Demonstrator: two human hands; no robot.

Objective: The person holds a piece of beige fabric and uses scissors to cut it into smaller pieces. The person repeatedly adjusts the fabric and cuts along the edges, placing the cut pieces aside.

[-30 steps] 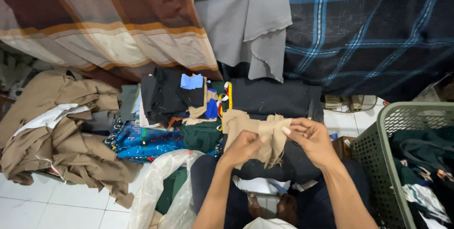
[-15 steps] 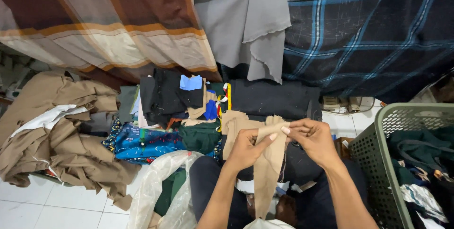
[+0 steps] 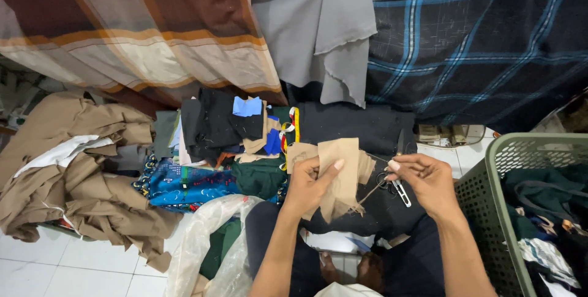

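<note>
A small tan fabric piece (image 3: 340, 174) hangs over the person's lap, pinched in the left hand (image 3: 308, 184). The right hand (image 3: 427, 180) pinches a thin thread beside small metal snips (image 3: 399, 188). Loose threads remain at the lower edge. A green plastic basket (image 3: 490, 180) of clothes stands right.
</note>
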